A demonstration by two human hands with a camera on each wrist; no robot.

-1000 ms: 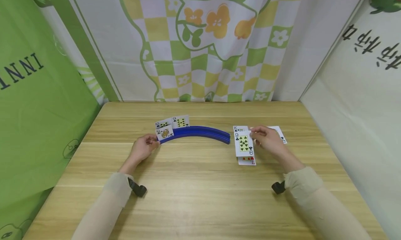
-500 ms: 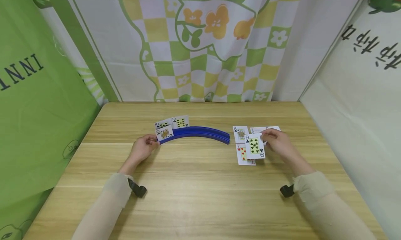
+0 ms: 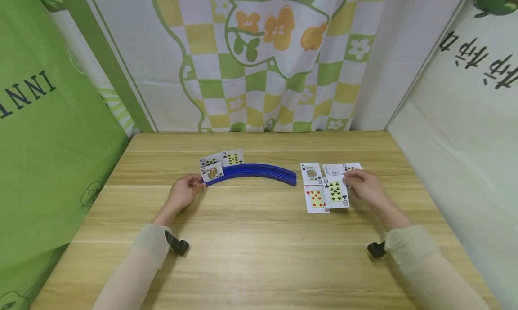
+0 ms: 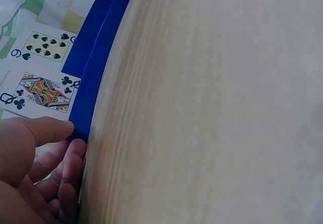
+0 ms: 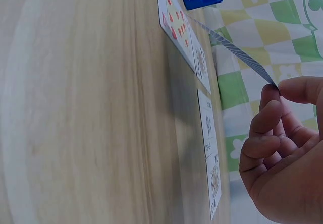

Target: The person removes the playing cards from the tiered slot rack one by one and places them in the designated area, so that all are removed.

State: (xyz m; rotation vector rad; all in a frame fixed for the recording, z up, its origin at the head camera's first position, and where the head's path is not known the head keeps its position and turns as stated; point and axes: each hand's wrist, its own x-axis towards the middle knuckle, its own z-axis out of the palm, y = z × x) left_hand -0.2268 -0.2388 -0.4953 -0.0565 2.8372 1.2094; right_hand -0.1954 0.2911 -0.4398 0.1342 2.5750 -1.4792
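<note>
My left hand [image 3: 185, 193] pinches the left end of a curved blue card holder [image 3: 261, 170]. The left wrist view shows its thumb against that end and the fingers curled below. A queen of clubs [image 4: 45, 92] stands in the front groove, with a nine of spades [image 4: 47, 46] and a black ten [image 3: 210, 160] behind. On the right, my right hand [image 3: 366, 186] holds a nine of clubs [image 3: 336, 192] by its upper right corner. This card hovers tilted above the table, partly covering other cards; the right wrist view shows it nearly edge-on, pinched between thumb and fingers.
Under and around the held card lie a king of spades [image 3: 310, 171], a seven of hearts [image 3: 314, 199], a joker-like card [image 3: 332, 170] and a queen [image 5: 214, 178]. A patterned curtain [image 3: 259, 85] hangs behind the wooden table [image 3: 259, 256].
My right hand has moved rightward with the nine of clubs, off the king of spades and most of the seven of hearts. My left hand stays at the card holder's end.
</note>
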